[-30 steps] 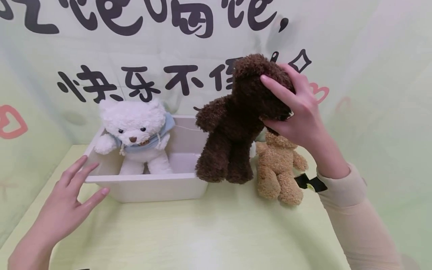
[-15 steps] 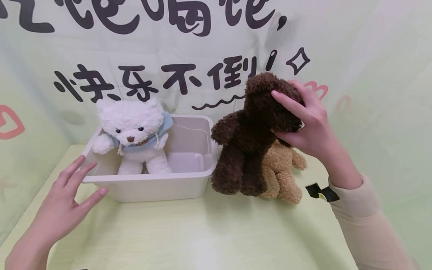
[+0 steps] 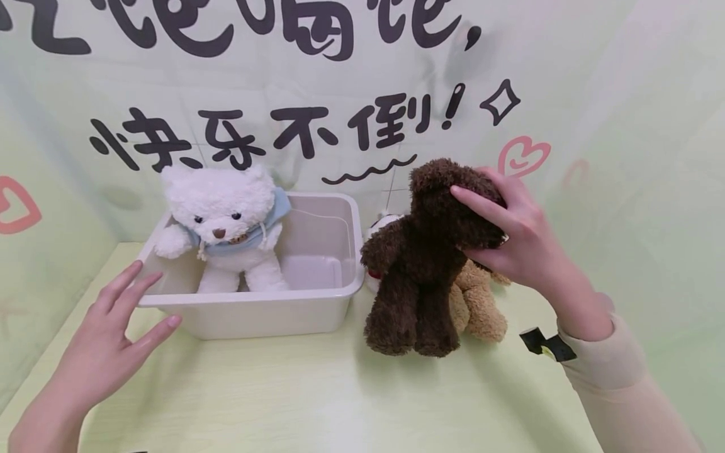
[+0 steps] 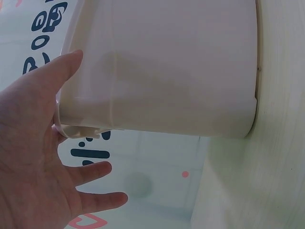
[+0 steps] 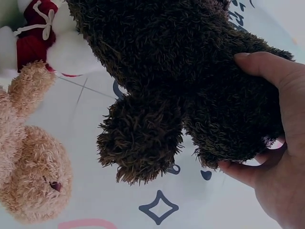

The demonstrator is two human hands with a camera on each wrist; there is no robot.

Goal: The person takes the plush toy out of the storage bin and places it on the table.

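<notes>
Gripping the brown bear (image 3: 433, 264) by its head, our right hand (image 3: 523, 229) is holding it just beside the bin (image 3: 243, 300). We are judging it soft, light, best taken round head or torso. Our left hand (image 3: 107, 352) is resting, fingers extended, at the bin's rim.

four plush toys (image 3: 433, 270), one bin (image 3: 266, 314), two hands (image 3: 527, 236)

Bright head view with soft tabletop (image 3: 334, 402) glare, dimmer wrist views
</notes>
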